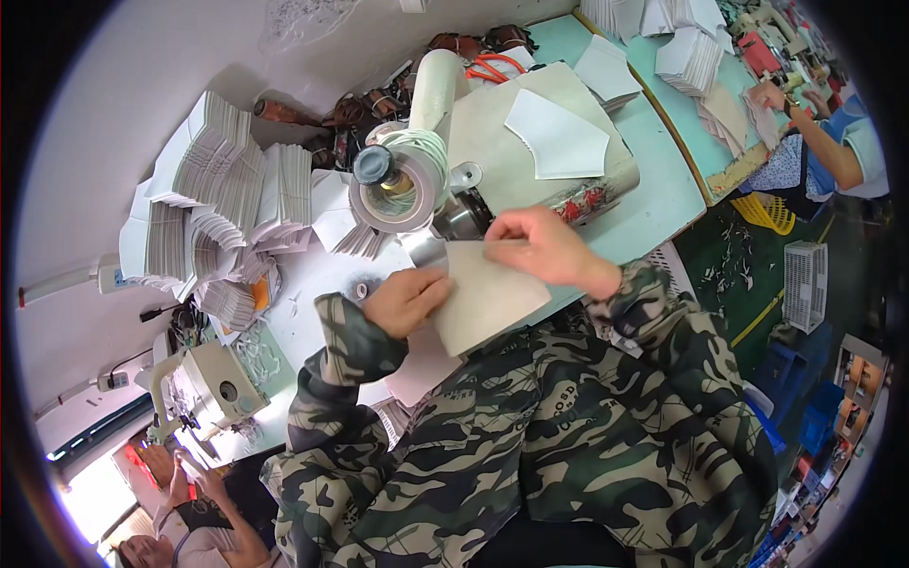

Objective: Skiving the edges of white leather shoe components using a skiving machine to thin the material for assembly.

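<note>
A pale cream sheet piece (490,301) with cut, angled edges lies between my hands, its far edge up against a bench machine (437,99). My left hand (409,301) grips the sheet's left edge, thumb on top. Curled over the far right edge, my right hand (544,248) pinches it close to the machine's metal head (462,218). A ring-shaped part (396,194) with pale cord and a dark knob (374,165) stands just beyond. On the machine's flat cream top rests a white cut panel (559,137). The undersides of the fingers are hidden.
Tall stacks of white cut pieces (208,156) crowd the table's left. More stacks (689,62) stand at the far right, near a co-worker's arm (824,142). Another machine (213,383) and a person (204,521) are at lower left. A white crate (805,284) sits on the floor.
</note>
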